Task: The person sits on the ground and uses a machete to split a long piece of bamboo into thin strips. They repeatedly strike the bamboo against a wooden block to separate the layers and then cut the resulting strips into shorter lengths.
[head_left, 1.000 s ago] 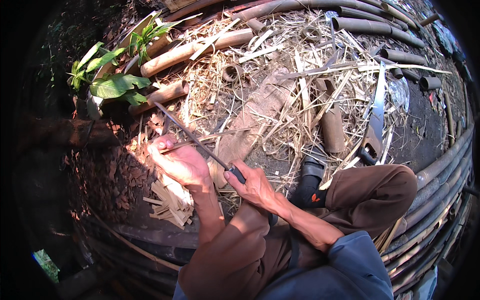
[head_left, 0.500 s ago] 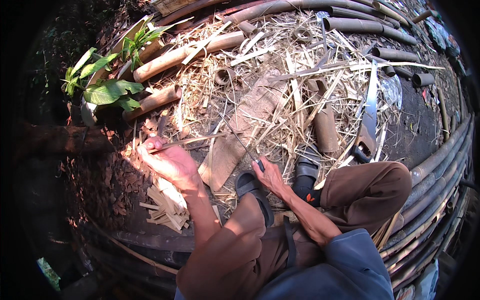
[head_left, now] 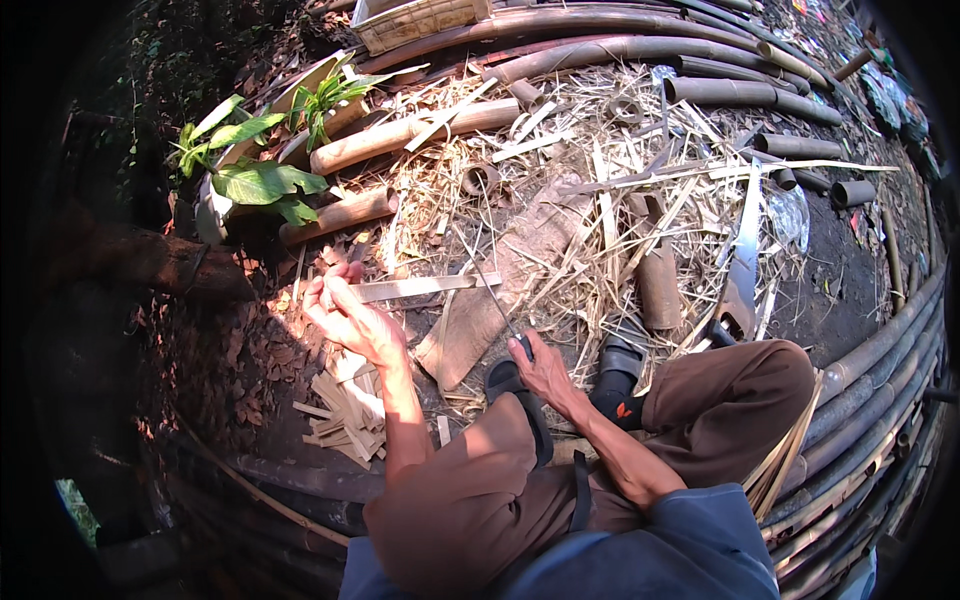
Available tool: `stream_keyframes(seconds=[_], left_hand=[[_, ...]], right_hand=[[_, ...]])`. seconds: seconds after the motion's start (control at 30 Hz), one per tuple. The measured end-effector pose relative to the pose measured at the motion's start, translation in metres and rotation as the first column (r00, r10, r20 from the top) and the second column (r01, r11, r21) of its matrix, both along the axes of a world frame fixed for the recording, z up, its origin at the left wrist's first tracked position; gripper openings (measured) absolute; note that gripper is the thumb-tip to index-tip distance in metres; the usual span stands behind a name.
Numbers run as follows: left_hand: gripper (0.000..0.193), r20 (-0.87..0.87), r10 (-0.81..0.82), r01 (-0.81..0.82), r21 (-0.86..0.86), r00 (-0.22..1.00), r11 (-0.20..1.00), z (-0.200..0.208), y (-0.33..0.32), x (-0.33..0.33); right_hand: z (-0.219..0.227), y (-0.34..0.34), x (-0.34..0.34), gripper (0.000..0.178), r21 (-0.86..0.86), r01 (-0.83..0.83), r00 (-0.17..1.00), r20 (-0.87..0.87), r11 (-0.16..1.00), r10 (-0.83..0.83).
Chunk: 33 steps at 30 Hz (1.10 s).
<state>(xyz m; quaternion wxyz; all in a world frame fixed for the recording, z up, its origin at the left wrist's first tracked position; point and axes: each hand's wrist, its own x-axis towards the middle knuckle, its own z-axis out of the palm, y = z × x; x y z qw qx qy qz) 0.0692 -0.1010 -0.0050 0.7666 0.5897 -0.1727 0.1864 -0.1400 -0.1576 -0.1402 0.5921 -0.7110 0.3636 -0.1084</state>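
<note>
My left hand (head_left: 362, 325) is closed on one end of a pale bamboo strip (head_left: 415, 287), which points right with its broad face showing. In my right hand (head_left: 546, 374) is a knife (head_left: 488, 283) with a dark handle and a long thin blade slanting up and left. The blade crosses the strip near its far end; whether they touch I cannot tell. Under them lies a worn wooden board (head_left: 540, 225). A pile of short split bamboo strips (head_left: 345, 410) rests on the ground below my left hand.
Bamboo shavings (head_left: 580, 115) litter the ground ahead. A handsaw (head_left: 742, 265) lies at the right beside an upright-pointing bamboo tube (head_left: 657, 285). Bamboo poles (head_left: 860, 360) line the right side; cut lengths (head_left: 410, 130) and a leafy plant (head_left: 255, 185) are at the left. A crate (head_left: 420, 22) stands far back.
My left hand has turned the bamboo strip from edge-on to its broad face. The knife stays in my right hand, its blade now across the strip's end. The whole view has shifted slightly.
</note>
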Motion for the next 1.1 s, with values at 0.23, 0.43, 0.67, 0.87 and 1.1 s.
stream_keyframes(seconds=[0.23, 0.43, 0.67, 0.87, 1.1], left_hand=[[0.019, -0.028, -0.093, 0.092, -0.044, 0.995, 0.995, 0.003, -0.001, -0.032], [0.019, 0.023, -0.067, 0.067, -0.012, 0.997, 0.998, 0.003, 0.007, -0.037], [0.016, 0.032, -0.154, 0.156, -0.074, 0.988, 0.985, -0.006, 0.009, -0.025], [0.025, -0.024, -0.049, 0.048, -0.024, 0.999, 0.999, 0.001, -0.007, -0.043], [0.029, 0.036, -0.056, 0.054, 0.047, 0.998, 0.997, 0.004, -0.001, -0.044]], right_hand=[[0.08, 0.025, 0.035, 0.03, -0.075, -0.223, 0.953, 0.195, 0.972, 0.234], [0.035, 0.033, 0.042, 0.03, -0.232, -0.139, 0.979, 0.112, 0.963, 0.168], [-0.01, -0.005, 0.02, 0.035, 0.092, -0.026, 1.0, -0.006, 0.995, 0.026], [0.065, 0.022, 0.022, 0.034, -0.028, -0.141, 0.974, 0.173, 0.99, 0.143], [0.002, 0.023, 0.021, 0.03, -0.285, -0.103, 0.989, 0.076, 0.953, 0.129]])
